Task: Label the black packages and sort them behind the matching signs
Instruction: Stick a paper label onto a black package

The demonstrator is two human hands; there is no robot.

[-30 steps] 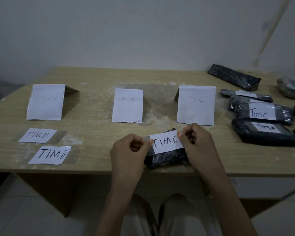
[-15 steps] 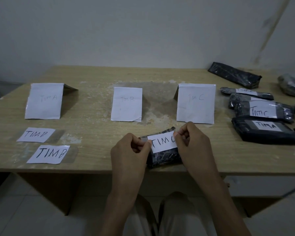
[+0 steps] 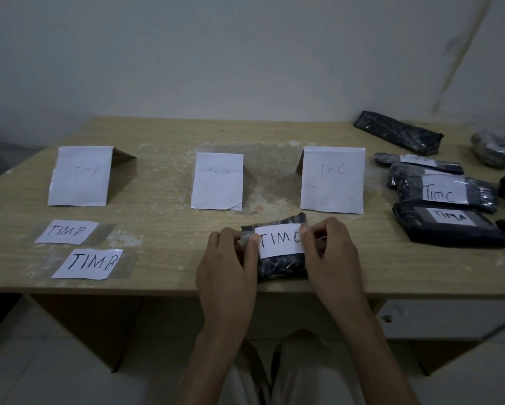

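Observation:
A small black package (image 3: 283,266) lies near the table's front edge, below the TIM C sign (image 3: 333,179). A white TIM C label (image 3: 279,240) lies across its top. My left hand (image 3: 230,258) holds the package's left side, thumb pressing the label's left end. My right hand (image 3: 330,252) holds the right side, thumb on the label's right end. The TIM A sign (image 3: 80,175) and TIM B sign (image 3: 217,181) stand further left.
Two loose TIM B labels (image 3: 65,231) (image 3: 89,263) lie at the front left. Several black packages sit at the right, one marked TIM C (image 3: 441,192), one TIM A (image 3: 446,226). An unlabelled long package (image 3: 397,132) lies at the back right.
Both hands have lowered the label onto the package and now press its ends against the sides. The package has turned a little straighter.

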